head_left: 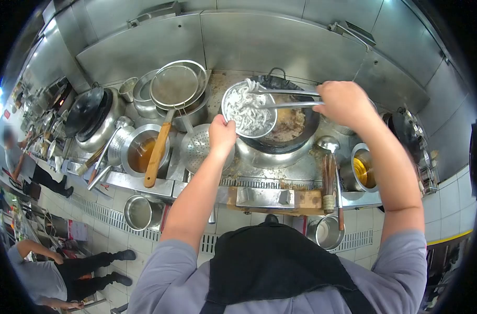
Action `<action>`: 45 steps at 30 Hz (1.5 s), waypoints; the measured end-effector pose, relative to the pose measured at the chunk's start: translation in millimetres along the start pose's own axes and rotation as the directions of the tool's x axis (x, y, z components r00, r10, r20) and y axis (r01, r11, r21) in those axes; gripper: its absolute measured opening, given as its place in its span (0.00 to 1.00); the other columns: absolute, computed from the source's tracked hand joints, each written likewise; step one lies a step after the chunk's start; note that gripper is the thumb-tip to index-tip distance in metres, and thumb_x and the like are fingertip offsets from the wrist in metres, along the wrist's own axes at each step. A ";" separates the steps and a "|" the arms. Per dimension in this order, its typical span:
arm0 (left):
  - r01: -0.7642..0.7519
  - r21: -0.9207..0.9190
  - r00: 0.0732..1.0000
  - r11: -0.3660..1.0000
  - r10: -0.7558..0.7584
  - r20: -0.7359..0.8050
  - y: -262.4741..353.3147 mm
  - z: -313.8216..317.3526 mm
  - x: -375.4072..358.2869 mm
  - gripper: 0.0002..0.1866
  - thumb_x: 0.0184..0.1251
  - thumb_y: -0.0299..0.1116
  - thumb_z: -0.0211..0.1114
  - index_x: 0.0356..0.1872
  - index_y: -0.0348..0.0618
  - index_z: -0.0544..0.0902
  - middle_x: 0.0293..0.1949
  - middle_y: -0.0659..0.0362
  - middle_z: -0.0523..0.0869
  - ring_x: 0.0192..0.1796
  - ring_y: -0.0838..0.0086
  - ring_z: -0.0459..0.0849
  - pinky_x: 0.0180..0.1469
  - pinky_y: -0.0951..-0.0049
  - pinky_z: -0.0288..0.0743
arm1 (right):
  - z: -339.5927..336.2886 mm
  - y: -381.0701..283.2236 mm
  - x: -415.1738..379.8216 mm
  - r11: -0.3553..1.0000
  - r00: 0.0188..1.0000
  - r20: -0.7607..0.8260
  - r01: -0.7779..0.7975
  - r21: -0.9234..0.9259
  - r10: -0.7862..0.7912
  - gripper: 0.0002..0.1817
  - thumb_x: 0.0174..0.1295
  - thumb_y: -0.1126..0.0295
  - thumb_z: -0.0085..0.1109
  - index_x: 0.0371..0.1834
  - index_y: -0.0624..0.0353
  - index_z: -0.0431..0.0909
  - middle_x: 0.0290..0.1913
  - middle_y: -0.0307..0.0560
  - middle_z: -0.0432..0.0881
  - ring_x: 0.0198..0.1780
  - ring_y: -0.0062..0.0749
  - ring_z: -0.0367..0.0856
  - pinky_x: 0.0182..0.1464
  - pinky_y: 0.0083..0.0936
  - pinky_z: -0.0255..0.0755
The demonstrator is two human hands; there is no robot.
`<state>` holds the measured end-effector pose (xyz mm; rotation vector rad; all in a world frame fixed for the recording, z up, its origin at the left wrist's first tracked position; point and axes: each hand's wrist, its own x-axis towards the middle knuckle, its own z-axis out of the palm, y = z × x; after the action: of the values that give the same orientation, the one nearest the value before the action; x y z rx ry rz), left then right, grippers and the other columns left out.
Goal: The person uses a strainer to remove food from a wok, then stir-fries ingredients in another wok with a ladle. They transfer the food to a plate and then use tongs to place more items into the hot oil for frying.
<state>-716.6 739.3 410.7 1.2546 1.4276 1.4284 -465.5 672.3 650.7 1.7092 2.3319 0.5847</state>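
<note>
The wok [285,125] sits far centre on the surface [144,183]. A bowl [248,110] of noodles [243,107] is above the wok's left rim, with tongs [285,98] reaching into it from the right. Left of the wok lies a perforated ladle [196,146], then a pot [142,149] with a wooden-handled strainer [170,99] across it. A lidded wok [94,118] stands far left. Right of the wok, a ladle [327,144] and a brush [328,183] lie beside an oil pot [364,170]

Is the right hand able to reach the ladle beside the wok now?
Probably not at once: the right hand grips tongs over the bowl. The ladle lies just below it, with nothing over it.
</note>
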 end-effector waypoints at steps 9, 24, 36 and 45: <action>0.195 -0.154 0.978 0.969 -0.205 -0.048 -19.8 15.9 2.3 0.06 0.61 0.24 0.55 0.31 0.30 0.74 0.26 0.48 0.83 0.23 0.65 0.85 0.22 0.70 0.78 | -47.5 47.2 -24.5 0.997 0.974 -0.217 -0.070 0.012 0.071 0.17 0.57 0.59 0.60 0.42 0.60 0.81 0.40 0.51 0.83 0.44 0.46 0.82 0.49 0.39 0.75; 0.282 -0.225 0.952 0.933 -0.302 -0.058 -3.8 -18.5 -28.9 0.10 0.62 0.23 0.51 0.42 0.28 0.74 0.35 0.47 0.84 0.29 0.64 0.86 0.28 0.72 0.83 | -59.2 136.2 -33.9 0.915 0.880 -0.269 -0.338 0.222 0.391 0.18 0.56 0.58 0.62 0.44 0.60 0.82 0.38 0.55 0.83 0.41 0.49 0.82 0.46 0.38 0.75; 0.239 -0.249 0.957 0.938 -0.272 -0.106 14.4 -33.8 -58.0 0.08 0.62 0.23 0.53 0.40 0.30 0.73 0.34 0.49 0.83 0.28 0.66 0.85 0.28 0.71 0.83 | 96.2 105.1 44.8 0.960 0.963 0.088 -0.264 0.091 0.256 0.16 0.57 0.57 0.61 0.39 0.59 0.83 0.43 0.54 0.83 0.47 0.48 0.82 0.50 0.39 0.75; 0.264 -0.242 0.946 0.934 -0.300 -0.125 16.8 -28.3 -64.1 0.07 0.62 0.24 0.54 0.38 0.30 0.73 0.31 0.49 0.84 0.27 0.68 0.85 0.25 0.73 0.81 | 60.1 121.4 45.9 0.926 0.943 0.013 -0.329 0.187 0.333 0.19 0.58 0.55 0.59 0.44 0.57 0.82 0.46 0.54 0.83 0.49 0.49 0.81 0.51 0.40 0.74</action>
<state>-726.1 668.7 421.7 0.7725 1.4407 1.4654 -351.7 759.0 651.0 2.2178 2.1817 0.4446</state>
